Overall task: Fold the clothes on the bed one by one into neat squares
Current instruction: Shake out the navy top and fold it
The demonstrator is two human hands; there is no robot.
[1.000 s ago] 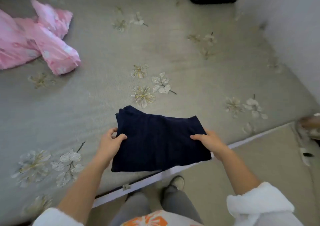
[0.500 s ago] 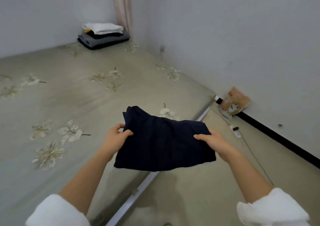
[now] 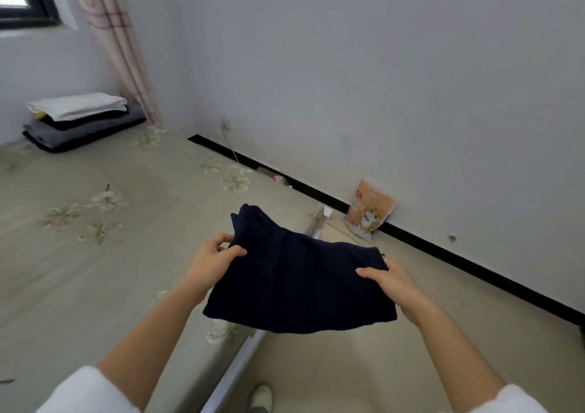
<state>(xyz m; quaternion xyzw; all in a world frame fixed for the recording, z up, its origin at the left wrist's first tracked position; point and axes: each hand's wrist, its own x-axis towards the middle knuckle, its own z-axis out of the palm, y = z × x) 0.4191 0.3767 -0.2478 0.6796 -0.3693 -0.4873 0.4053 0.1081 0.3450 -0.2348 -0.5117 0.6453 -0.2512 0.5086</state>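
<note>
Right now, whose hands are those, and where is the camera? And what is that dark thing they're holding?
Those are a person's two bare hands, with no machine at all. The camera sits on the person's head and looks forward and down, so you see roughly what they see. The left hand and the right hand each grip one side of a folded dark blue cloth. They hold it up in the air over the edge of the bed. The bed has a pale cover with flowers on it. In its far corner lies a pile of folded clothes, with a white one on top. On the floor, an orange bag leans against the wall.
</note>
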